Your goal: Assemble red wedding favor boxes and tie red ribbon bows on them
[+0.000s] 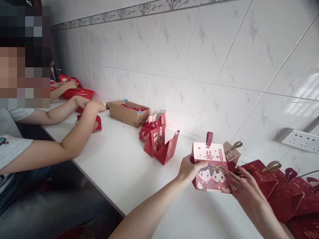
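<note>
I hold a small red and pink gift box (211, 169) with a cartoon couple on its front and a dark red loop handle on top, just above the white table (119, 166). My left hand (190, 169) grips the box's left side, fingers closed on it. My right hand (245, 187) touches the box's right edge, with its fingers curled against it. Just behind the box stands a pale box with a gold loop (231, 152).
Several dark red boxes (281, 192) crowd the table at the right. Folded red boxes (161, 142) stand mid-table by the tiled wall, with an open cardboard carton (128, 113) beyond. A person sits at the left, hands on a red pouch (96, 124). A wall socket (301, 139) is at right.
</note>
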The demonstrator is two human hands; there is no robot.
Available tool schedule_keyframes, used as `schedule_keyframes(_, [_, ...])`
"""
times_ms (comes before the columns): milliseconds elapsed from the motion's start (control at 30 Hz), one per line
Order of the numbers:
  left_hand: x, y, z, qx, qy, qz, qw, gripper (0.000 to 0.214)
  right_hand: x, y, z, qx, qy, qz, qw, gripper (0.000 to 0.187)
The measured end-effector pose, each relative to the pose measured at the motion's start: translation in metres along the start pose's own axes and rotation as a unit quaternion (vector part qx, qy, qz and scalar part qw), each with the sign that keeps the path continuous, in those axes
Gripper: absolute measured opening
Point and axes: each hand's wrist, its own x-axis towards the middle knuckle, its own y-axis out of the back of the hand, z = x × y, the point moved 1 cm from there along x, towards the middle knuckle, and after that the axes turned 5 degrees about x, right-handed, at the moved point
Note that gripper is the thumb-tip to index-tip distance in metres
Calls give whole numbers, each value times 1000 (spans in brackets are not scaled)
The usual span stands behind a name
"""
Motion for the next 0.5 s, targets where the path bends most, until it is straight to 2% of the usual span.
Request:
schedule_keyframes(100, [6,5,-13,42,11,-12,999,33,-14,-24,12,-19,-24,-17,999,75])
schedule_keyframes(167, [8,8,-17,52,17,-41,998,44,-24,-34,18,-56,-36,-64,996,80])
schedule_keyframes(200, [9,8,-16,39,26,-76,996,53,-27,-35,19,-69,-41,-81,993,79])
schedule_keyframes(267, [9,8,-11,-8,57,-185,981,67,-31,-33,19,-79,-41,-89,992,79])
schedule_keyframes(333, [7,9,-2,-44,90,-296,950,71,-31,-28,17,-61,-27,-83,994,81])
schedule_keyframes(367, [7,10,2,-39,90,-320,942,69,-31,-26,16,-33,-29,-92,995,79])
schedule_keyframes(400, [6,10,5,-18,73,-321,944,67,-31,-26,15,6,-42,-113,993,77])
schedule_keyframes(433, [6,11,6,13,47,-294,955,69,-32,-27,14,53,-67,-144,986,75])
schedule_keyframes(500, [4,9,4,70,20,-217,973,84,-37,-32,13,144,-134,-222,955,71])
